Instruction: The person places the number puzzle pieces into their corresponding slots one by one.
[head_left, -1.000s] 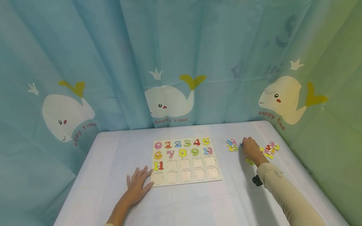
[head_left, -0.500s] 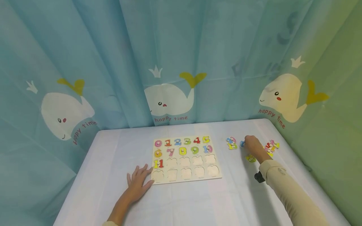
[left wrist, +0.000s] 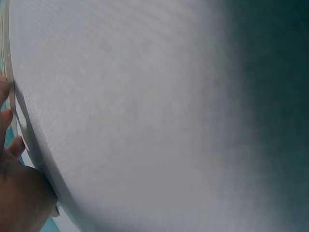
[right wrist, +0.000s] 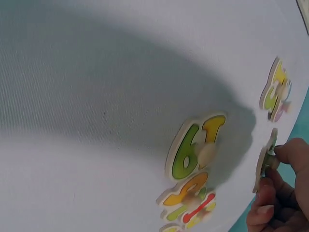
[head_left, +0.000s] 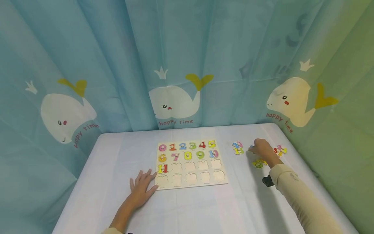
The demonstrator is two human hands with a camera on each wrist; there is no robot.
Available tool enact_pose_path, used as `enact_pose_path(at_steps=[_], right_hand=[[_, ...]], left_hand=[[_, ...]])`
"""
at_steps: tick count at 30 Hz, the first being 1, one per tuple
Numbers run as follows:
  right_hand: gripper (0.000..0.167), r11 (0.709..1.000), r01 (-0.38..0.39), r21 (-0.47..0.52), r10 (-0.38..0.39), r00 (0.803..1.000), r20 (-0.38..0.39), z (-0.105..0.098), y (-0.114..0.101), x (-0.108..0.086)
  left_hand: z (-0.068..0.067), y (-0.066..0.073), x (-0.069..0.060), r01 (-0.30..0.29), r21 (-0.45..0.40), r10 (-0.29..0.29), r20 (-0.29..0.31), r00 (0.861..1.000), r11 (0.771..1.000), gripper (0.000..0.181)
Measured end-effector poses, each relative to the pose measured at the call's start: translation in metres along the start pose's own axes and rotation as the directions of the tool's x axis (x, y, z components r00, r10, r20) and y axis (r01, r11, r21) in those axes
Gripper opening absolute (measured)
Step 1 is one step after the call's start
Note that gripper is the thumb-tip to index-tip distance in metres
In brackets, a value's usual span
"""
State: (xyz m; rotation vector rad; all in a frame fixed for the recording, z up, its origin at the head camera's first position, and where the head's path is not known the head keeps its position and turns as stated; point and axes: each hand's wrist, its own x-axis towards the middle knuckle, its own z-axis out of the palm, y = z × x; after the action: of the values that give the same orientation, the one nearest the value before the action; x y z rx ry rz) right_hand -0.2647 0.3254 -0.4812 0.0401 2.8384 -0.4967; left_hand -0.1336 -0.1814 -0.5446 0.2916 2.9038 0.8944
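Observation:
Fingers spread, my left hand (head_left: 141, 191) rests on the table at the left edge of a wooden number puzzle board (head_left: 176, 167), its fingertips touching the board. Colourful pieces 0 to 11 sit in the board's upper recesses; the other recesses are bare. To the right of the board, my right hand (head_left: 263, 150) pinches the knob of a number puzzle piece (right wrist: 264, 159). That piece is tilted almost edge-on in the right wrist view, so its number cannot be read. A green and yellow 16 piece (right wrist: 185, 153) lies nearer the wrist.
Two overlapping number pieces (head_left: 238, 148) lie between the board and my right hand. More loose pieces (head_left: 280, 150) are clustered beyond it, near the table's right side. Blue-green curtains (head_left: 222, 97) with whale prints stand behind the table (head_left: 193, 208).
My right hand has shifted slightly to the right, uncovering the pieces on its near side. The piece in its fingers shows less of its blue face. My left hand stays in place.

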Motion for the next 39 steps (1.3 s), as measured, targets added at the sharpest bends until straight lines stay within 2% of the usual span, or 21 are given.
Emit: enact_pose_path(at_steps=[5, 9, 14, 17, 23, 28, 31, 39], right_hand=[[0.027, 0.999, 0.019, -0.029, -0.018, 1.0, 0.001, 0.003, -0.014, -0.001], [0.028, 0.995, 0.077, -0.062, -0.081, 0.995, -0.06, 0.013, -0.026, 0.001], [0.029, 0.986, 0.145, -0.081, -0.156, 0.977, -0.148, 0.023, -0.044, 0.005], [0.028, 0.981, 0.175, -0.085, -0.188, 0.967, -0.172, 0.029, -0.056, 0.007], [0.029, 0.979, 0.184, -0.084, -0.194, 0.972, -0.13, 0.039, -0.078, 0.005], [0.033, 0.972, 0.21, -0.103, -0.224, 0.963, -0.151, 0.044, -0.092, 0.003], [0.037, 0.971, 0.224, -0.089, -0.236, 0.958, -0.162, 0.047, -0.099, 0.002], [0.037, 0.968, 0.246, -0.038, -0.249, 0.96, -0.126, 0.065, -0.119, 0.001]], left_hand=[[0.0, 0.0, 0.0, -0.01, -0.008, 0.009, -0.019, 1.0, 1.0, 0.049], [0.002, -0.002, 0.0, -0.015, -0.006, 0.015, -0.019, 1.0, 1.0, 0.049], [0.0, -0.003, 0.0, -0.02, -0.003, 0.02, -0.029, 0.999, 1.0, 0.049], [-0.001, -0.003, 0.0, -0.02, -0.002, 0.02, -0.034, 0.999, 1.0, 0.049], [0.002, -0.003, -0.001, -0.027, -0.008, 0.027, -0.031, 0.999, 1.0, 0.049], [0.004, -0.004, 0.0, -0.033, -0.011, 0.033, -0.047, 0.998, 0.999, 0.049], [0.003, -0.004, 0.0, -0.035, -0.012, 0.034, -0.053, 0.998, 0.999, 0.049], [0.004, -0.006, 0.001, -0.031, -0.01, 0.031, -0.036, 0.999, 0.999, 0.05]])
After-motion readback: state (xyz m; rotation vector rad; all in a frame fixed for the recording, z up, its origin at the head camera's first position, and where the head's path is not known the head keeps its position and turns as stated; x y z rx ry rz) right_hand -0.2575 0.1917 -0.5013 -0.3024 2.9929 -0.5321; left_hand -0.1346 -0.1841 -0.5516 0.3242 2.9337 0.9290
